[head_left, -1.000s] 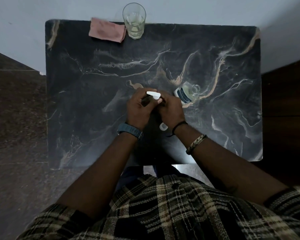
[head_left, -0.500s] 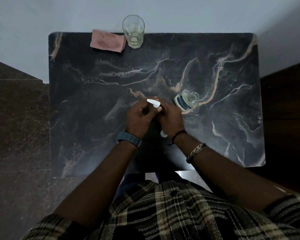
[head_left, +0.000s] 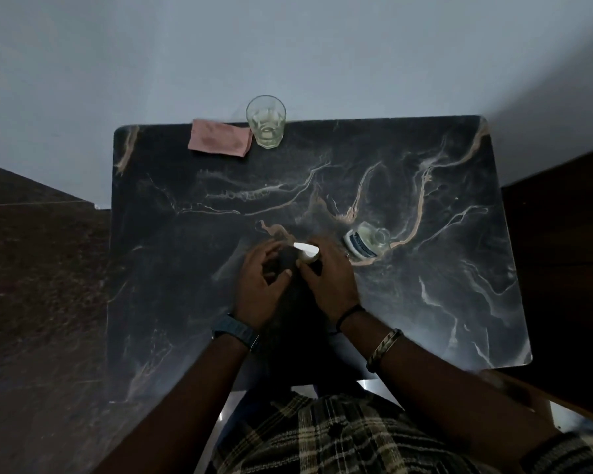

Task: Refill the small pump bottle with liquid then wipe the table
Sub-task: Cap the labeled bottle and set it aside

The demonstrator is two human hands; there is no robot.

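A white pump head (head_left: 307, 252) sits between my hands over the middle of the dark marble table (head_left: 185, 302). My right hand (head_left: 331, 280) grips it from the right, fingers curled round its lower part. My left hand (head_left: 262, 285) hovers just left of it, fingers loosely curled, with a small gap to the pump head. The small clear pump bottle (head_left: 365, 244) with a blue-and-white label stands uncapped just right of my right hand. A drinking glass (head_left: 266, 123) with a little pale liquid stands at the table's far edge.
A folded pink cloth (head_left: 220, 141) lies at the far edge, touching the glass on its left. A pale wall runs behind the table. Dark floor lies to the left and dark furniture to the right.
My left hand has come off the pump head and drawn slightly left; the right hand still holds it. My head has tilted up, so the table sits lower in view.
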